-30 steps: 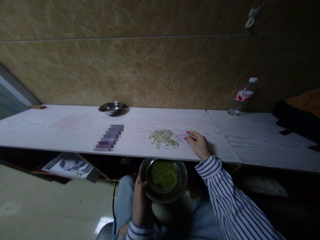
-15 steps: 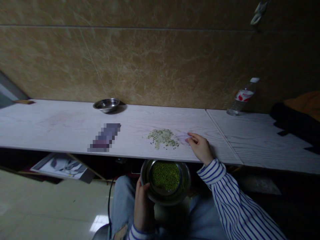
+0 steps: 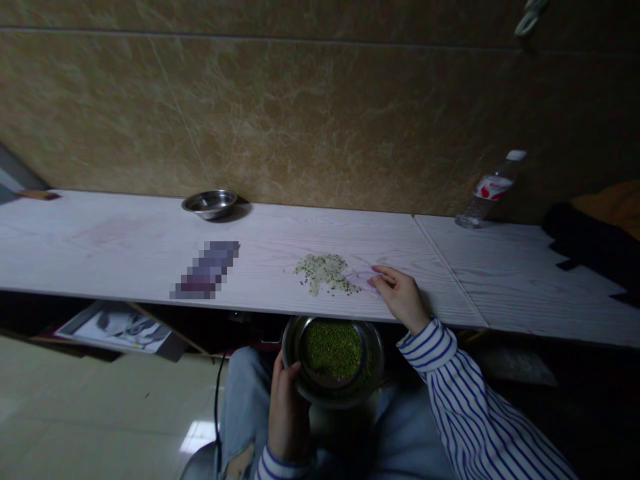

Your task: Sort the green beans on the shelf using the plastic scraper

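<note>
My left hand (image 3: 289, 407) grips the left rim of a steel bowl (image 3: 373, 383), thumb on the edge, below the table's front edge and above my lap. Green beans (image 3: 334, 348), like mung beans, lie inside it. Over the table, my right hand (image 3: 400, 293) pinches a thin, pale purple, see-through piece (image 3: 361, 275) between thumb and fingers; its exact kind does not show. The piece reaches left to the right side of a spread pile of whitish grains and green beans (image 3: 325, 270). A few loose beans lie around the pile.
A smaller steel bowl (image 3: 210, 204) stands near the wall at the back left. In front of it lies a pixelated flat object (image 3: 207, 270). A plastic bottle (image 3: 487, 190) and dark cloth (image 3: 590, 233) are at the right. Under the white tabletop (image 3: 270, 233), an open drawer (image 3: 123, 327) sticks out.
The view has shifted slightly, moving the scene within the frame. My right hand stays by the pile, the purple piece a little nearer to it. My left hand keeps holding the bowl.
</note>
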